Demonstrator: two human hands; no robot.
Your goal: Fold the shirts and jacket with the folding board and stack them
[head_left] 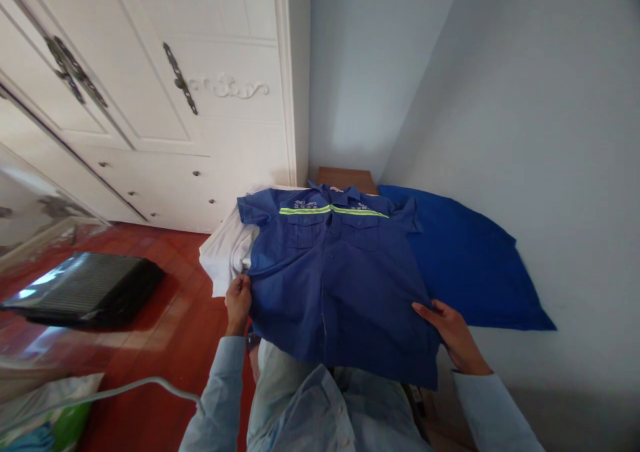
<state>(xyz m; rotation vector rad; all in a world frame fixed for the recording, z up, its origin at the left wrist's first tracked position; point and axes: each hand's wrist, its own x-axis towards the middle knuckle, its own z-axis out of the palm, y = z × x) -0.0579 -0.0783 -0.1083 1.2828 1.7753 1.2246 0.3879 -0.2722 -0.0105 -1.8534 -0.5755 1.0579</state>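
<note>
a room corner with pale grey-blue walls, a white wardrobe (150, 105) with dark metal handles on one side, and a glossy red wooden floor (175, 332) below it. in the corner stands a raised surface, of which only a wooden edge (347, 177) shows at the far end.

a dark blue shirt (335, 272) lies on that surface, front up and buttoned. its collar is at the far end, and a yellow-green stripe (330, 210) runs across the chest above two pockets. the near hem hangs off towards the person's lap.

the left hand (239, 300) is closed in a tight pinch on the shirt's side edge, just below the short sleeve. the right hand (455, 339) grips the opposite edge lower down, near the hem. its thumb lies on top of the cloth, and the fingers appear to be tucked under it. with one hand on each side, the body of the shirt seems to be drawn flat and smooth between the two grips.

outward of the left grip, a white cloth (225, 252) sticks out from under the shirt. beyond the right grip, a bright blue cloth (465, 265) is spread against the wall, partly under the shirt's sleeve.

well to the left on the floor lie a flat black case (85, 289) and a plastic bag (50, 405).
</note>
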